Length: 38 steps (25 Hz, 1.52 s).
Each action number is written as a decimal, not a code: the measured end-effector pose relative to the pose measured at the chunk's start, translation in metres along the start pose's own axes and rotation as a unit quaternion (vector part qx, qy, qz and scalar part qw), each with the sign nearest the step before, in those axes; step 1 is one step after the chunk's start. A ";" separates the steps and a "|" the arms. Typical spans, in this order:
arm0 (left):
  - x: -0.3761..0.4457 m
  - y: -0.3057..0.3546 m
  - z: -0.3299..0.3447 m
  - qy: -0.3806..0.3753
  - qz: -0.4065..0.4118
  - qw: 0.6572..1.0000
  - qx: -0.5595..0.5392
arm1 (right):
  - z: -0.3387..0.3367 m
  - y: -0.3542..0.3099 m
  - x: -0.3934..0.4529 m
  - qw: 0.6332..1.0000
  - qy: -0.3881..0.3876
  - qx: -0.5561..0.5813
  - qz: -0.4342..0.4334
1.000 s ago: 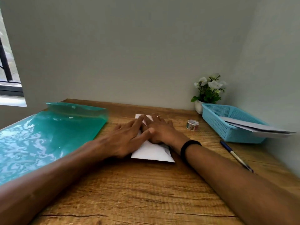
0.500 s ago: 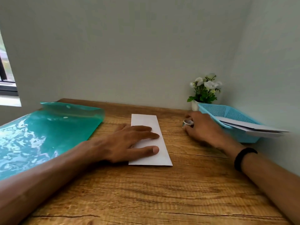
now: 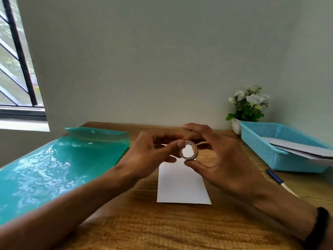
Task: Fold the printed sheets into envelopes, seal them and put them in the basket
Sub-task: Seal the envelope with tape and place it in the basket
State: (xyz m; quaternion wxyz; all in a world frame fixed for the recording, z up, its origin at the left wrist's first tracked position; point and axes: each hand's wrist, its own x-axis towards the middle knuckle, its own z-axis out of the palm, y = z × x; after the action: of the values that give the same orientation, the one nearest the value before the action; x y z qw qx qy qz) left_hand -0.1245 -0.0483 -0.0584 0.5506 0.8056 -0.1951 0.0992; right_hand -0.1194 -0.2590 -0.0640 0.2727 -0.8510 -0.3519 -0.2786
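The right hand (image 3: pixel 228 159) pinches a small tape roll (image 3: pixel 188 150) by its rim, and the left hand (image 3: pixel 153 154) has its fingertips on the roll's edge, above the folded sheet (image 3: pixel 182 184) lying flat on the table (image 3: pixel 162 228). Light and rigid, the roll is best held by its rim; the thin tape looks clingy.
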 end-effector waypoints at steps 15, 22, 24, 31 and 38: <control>0.003 -0.006 -0.005 -0.065 -0.095 0.976 -0.185 | -0.006 0.000 -0.002 0.994 0.095 0.037 -0.023; 0.004 -0.007 -0.008 -0.048 -0.082 0.974 -0.207 | -0.009 -0.001 0.000 0.982 0.110 0.153 0.028; 0.004 -0.007 -0.008 -0.052 -0.078 0.976 -0.198 | -0.010 0.002 0.001 0.973 0.118 0.188 0.057; 0.005 -0.006 -0.007 -0.031 -0.092 0.978 -0.187 | -0.010 0.004 0.003 0.969 0.131 0.187 0.091; 0.006 -0.002 -0.009 -0.008 -0.164 0.940 -0.298 | -0.017 -0.002 0.005 0.964 0.118 0.221 0.093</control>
State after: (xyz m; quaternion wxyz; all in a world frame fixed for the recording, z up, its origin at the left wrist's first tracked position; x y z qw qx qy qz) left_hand -0.1177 -0.0401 -0.0548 0.7723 0.6265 -0.0855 -0.0619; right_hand -0.1225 -0.2669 -0.0479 0.5179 -0.7598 -0.2891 -0.2660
